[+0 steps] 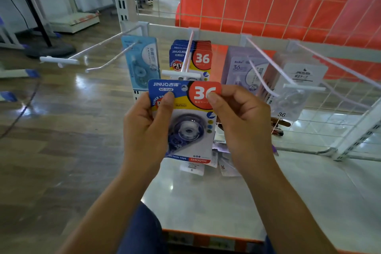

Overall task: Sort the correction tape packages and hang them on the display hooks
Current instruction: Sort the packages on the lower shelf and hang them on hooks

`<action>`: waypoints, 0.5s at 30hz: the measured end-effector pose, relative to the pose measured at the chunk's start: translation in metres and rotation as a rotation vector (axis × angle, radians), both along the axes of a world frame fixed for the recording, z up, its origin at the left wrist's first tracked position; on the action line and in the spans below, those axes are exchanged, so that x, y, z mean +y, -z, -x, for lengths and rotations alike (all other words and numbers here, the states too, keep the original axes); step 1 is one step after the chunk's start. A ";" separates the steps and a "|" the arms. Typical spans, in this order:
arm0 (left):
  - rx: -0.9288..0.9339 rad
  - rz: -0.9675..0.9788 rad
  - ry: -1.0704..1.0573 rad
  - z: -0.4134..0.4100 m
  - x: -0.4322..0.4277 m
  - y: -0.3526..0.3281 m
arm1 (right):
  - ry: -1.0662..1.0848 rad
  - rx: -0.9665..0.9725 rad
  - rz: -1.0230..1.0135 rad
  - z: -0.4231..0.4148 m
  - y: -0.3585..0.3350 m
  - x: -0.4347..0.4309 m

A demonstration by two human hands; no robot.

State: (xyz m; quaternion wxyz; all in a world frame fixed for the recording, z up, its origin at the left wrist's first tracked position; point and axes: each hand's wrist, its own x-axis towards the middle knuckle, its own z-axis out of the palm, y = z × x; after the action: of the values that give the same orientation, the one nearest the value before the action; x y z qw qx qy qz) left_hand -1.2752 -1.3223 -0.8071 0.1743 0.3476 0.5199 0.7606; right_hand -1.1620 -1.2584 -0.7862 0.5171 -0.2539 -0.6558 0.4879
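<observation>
Just below the middle hook (188, 55), near the shelf's (206, 202) left edge, a blue-and-red correction tape package (185, 121) is pinched at its top corners by the left hand (144, 127) and right hand (241, 121); a misaligned hang hole could catch the hook's crossbar (181, 73), bending the card.

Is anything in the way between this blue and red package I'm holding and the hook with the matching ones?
Nothing visible blocks it. The package, pinched by the left hand and right hand, sits just before the matching hook; only that hook's own white label bar lies above its top edge.
</observation>
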 end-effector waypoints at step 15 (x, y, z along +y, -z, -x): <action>0.014 0.017 -0.018 0.015 0.024 0.009 | 0.040 0.028 0.017 0.017 0.009 0.022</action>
State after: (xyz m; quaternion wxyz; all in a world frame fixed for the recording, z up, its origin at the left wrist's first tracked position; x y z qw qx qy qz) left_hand -1.2907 -1.2983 -0.8161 0.1666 0.3465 0.5308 0.7553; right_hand -1.1786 -1.2361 -0.7953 0.5339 -0.2644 -0.6390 0.4865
